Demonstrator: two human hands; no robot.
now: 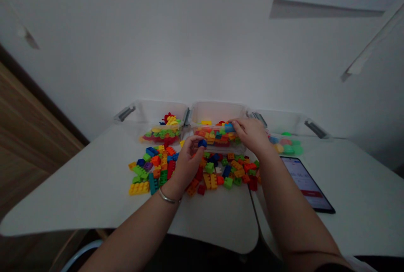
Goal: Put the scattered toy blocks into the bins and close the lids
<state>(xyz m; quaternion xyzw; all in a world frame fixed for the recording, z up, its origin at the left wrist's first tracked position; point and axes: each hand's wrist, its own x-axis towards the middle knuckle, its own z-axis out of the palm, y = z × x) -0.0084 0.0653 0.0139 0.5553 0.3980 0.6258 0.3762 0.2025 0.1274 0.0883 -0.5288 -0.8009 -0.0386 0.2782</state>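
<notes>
My left hand (pixel 187 160) hovers over a heap of coloured building bricks (pixel 192 169) on the white table (pixel 94 188), pinching a small dark blue brick (pixel 202 142) between thumb and fingers. A thin bracelet circles that wrist. My right hand (pixel 251 135) reaches into the middle clear plastic box (pixel 217 114), its fingers closed on a light blue brick (pixel 229 127) above the mixed bricks inside.
A left clear box (pixel 148 112) holds red, green and yellow pieces. A right clear box (pixel 293 122) holds pastel pieces. A phone (pixel 307 184) with a lit screen lies by my right forearm. A wall rises behind; a wooden panel stands left.
</notes>
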